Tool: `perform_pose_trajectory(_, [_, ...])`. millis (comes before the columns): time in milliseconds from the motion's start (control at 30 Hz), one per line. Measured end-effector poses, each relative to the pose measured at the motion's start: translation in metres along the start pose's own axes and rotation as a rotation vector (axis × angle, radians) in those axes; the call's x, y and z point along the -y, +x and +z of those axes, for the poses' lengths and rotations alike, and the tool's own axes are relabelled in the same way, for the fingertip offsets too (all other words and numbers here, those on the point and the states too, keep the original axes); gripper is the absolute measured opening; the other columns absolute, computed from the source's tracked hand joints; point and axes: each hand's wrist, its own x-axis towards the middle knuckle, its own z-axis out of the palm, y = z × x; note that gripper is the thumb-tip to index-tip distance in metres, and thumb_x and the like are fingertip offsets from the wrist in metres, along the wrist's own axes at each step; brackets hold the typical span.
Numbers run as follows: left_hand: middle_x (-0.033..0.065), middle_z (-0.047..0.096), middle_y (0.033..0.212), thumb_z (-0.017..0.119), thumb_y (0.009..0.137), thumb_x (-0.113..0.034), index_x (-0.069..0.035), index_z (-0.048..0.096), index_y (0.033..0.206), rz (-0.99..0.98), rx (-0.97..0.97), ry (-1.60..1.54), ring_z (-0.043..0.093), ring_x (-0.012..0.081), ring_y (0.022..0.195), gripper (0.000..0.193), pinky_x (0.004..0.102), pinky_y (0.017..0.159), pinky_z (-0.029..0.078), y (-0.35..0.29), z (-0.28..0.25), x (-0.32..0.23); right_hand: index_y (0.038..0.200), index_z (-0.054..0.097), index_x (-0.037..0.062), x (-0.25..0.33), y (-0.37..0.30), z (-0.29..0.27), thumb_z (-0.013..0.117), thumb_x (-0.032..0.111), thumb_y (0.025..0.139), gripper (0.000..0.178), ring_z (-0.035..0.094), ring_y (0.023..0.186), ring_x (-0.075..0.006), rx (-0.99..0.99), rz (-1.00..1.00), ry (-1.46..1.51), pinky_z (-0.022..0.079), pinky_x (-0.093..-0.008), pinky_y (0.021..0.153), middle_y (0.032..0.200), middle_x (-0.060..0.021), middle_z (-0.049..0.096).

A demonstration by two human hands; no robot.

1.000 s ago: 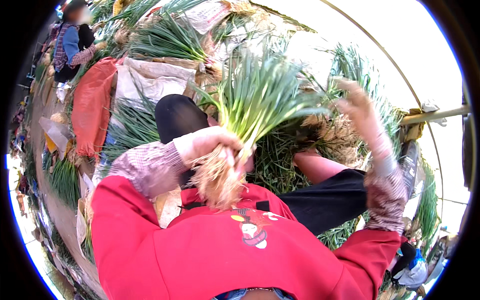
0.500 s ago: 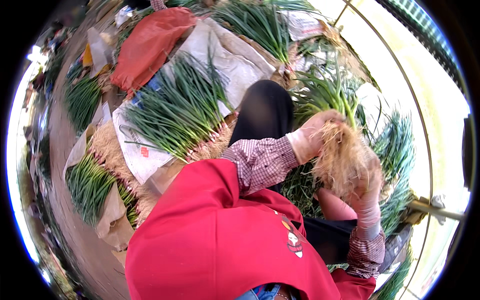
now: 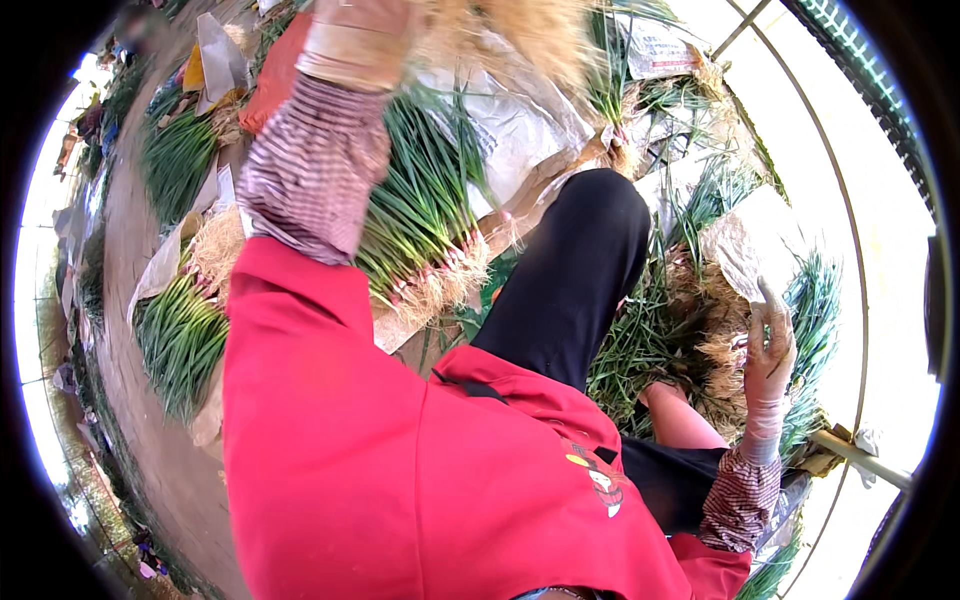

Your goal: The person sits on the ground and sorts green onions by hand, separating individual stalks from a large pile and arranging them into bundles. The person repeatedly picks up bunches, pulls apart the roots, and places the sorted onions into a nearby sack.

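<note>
My left hand [image 3: 362, 38], in a pale glove, is raised at the top edge of the view, its fingertips cut off. It grips a bunch of green onions, whose tan roots [image 3: 510, 35] are blurred and spread to the right; their leaves are out of view. At the right, my gloved right hand [image 3: 770, 345] is empty with its fingers apart, next to a pile of green onion roots [image 3: 722, 350]. Below my left hand, a row of green onions [image 3: 420, 200] with pinkish-white bulbs lies on white sacking [image 3: 545, 130].
More green onions lie in bundles at the left [image 3: 180, 345] and far left [image 3: 178, 165]. Loose green leaves [image 3: 635, 370] surround my bent knee [image 3: 585, 265]. A red sack [image 3: 277, 75] is behind my left arm. A pole [image 3: 860, 458] juts in at the right.
My left hand has swung up and left, carrying the bunch away from my right hand. My right hand has come off the roots and opened. The view has shifted slightly.
</note>
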Motion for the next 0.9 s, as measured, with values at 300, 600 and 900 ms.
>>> perform_pose_trajectory(300, [0.0104,0.066,0.103,0.061,0.087,-0.019,-0.005,0.062,0.112,-0.309,-0.484,0.242,0.063,0.0198,0.095,0.028,0.0297,0.089,0.052,-0.038,-0.157,0.069,0.122,0.058,0.0012,-0.025,-0.011,0.023,0.055,-0.001,0.088,0.034,0.060,0.107,-0.0230,0.125,0.032,-0.117,0.044,-0.0332,0.095,0.117,-0.0116,0.063])
perform_pose_trajectory(600, [0.0179,0.069,0.087,0.064,0.081,-0.018,0.002,0.064,0.093,-0.773,-0.556,-0.354,0.068,0.0287,0.078,0.023,0.0436,0.077,0.057,-0.210,-0.255,0.331,0.122,0.057,0.0037,-0.027,-0.029,0.025,0.053,0.005,0.091,0.031,0.059,0.105,-0.0310,0.264,0.157,-0.118,0.046,-0.0380,0.093,0.115,-0.0161,0.061])
perform_pose_trajectory(900, [0.0092,0.059,0.091,0.055,0.089,-0.012,-0.004,0.052,0.104,-0.843,-0.898,0.110,0.059,0.0253,0.087,0.017,0.0345,0.070,0.051,-0.231,-0.279,0.294,0.128,0.054,0.0023,-0.052,-0.095,0.026,0.054,0.005,0.090,0.038,0.059,0.112,-0.0297,0.267,0.404,0.096,0.043,-0.0361,0.099,0.118,-0.0189,0.062])
